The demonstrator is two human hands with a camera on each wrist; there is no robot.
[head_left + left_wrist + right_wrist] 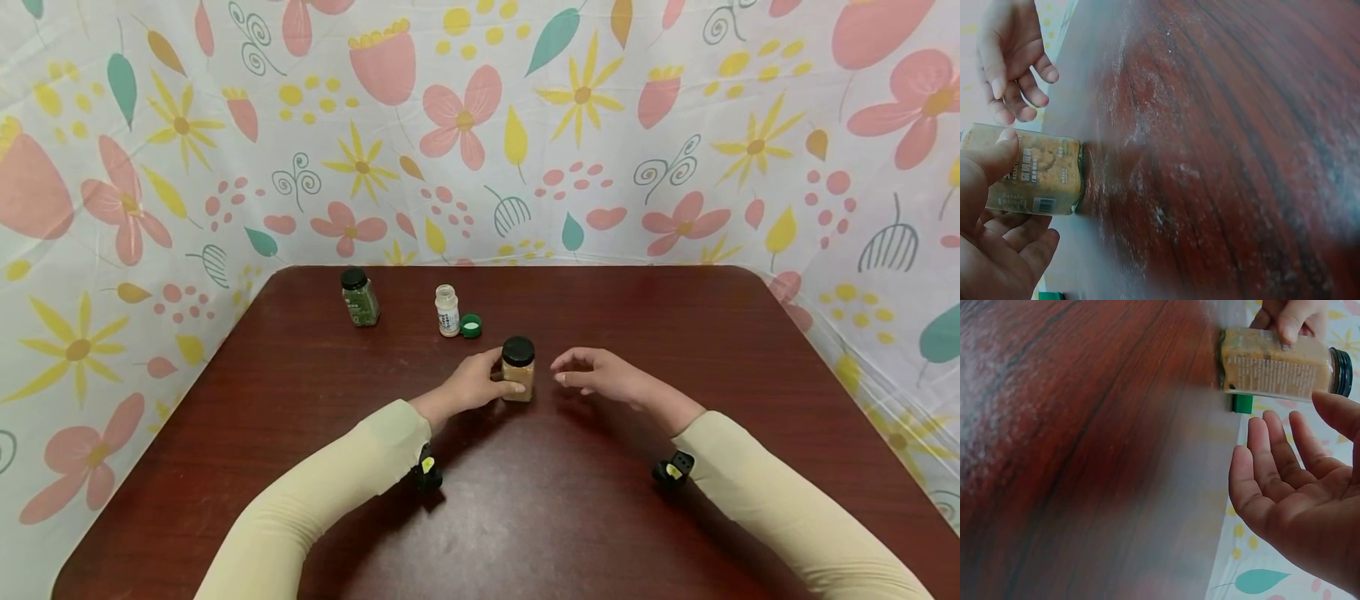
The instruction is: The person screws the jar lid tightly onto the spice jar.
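In the head view a clear spice jar (519,382) of tan powder, with a black lid (518,351), stands upright near the middle of the table. My left hand (474,381) grips it from the left, thumb across its front. Printed labelling and a barcode show on the jar (1041,165) in the left wrist view. To the right of the jar is my right hand (600,375), apart from it, fingers loosely bent and holding nothing. The right wrist view shows that hand (1300,487) with its palm turned toward the jar (1275,365).
Farther back stand a black-lidded jar of green flakes (361,302) and a small uncapped white bottle (447,312). A green cap (471,326) lies beside the bottle. The dark red table (637,308) ends at a flower-patterned curtain (465,192).
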